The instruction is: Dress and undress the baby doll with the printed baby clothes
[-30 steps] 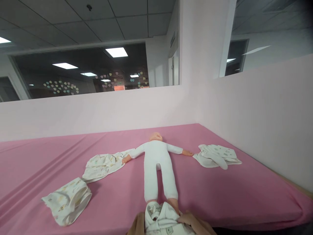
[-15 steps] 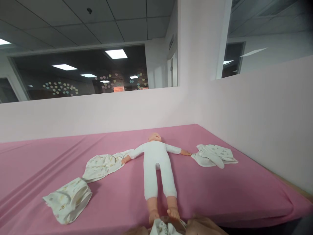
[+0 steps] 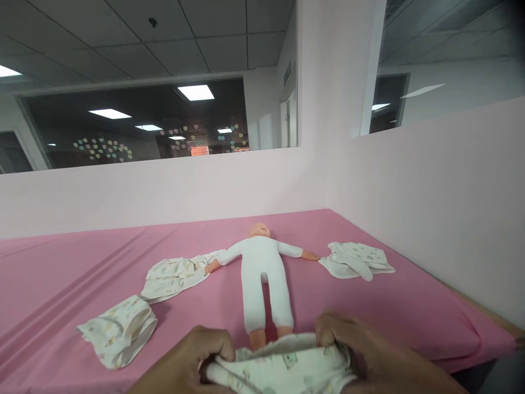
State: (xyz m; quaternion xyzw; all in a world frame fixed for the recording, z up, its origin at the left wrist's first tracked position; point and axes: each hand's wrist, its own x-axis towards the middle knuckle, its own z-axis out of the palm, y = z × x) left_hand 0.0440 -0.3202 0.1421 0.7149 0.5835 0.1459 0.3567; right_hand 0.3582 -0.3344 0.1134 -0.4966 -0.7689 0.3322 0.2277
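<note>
A baby doll [image 3: 262, 268] in a white bodysuit lies on its back on a pink-covered bed [image 3: 361, 328], arms spread and legs towards me. My left hand [image 3: 205, 355] grips one side of a white printed baby garment [image 3: 283, 372], and my right hand [image 3: 353, 350] grips the other side. Between the two hands its opening is stretched wide, just in front of the doll's lower legs. The doll's feet are hidden behind the cloth. The lower part of the garment runs out of view.
Two more printed cloth garments, one crumpled nearer me [image 3: 121, 331] and one spread by the doll's hand [image 3: 176, 279], lie on the left. Another printed garment [image 3: 356, 260] is at the right. A white wall [image 3: 164, 191] with windows borders the bed behind and at right.
Both hands have risen from the bottom edge into fuller view, lifting the garment and pulling its opening wider. The garment now covers the doll's feet from view.
</note>
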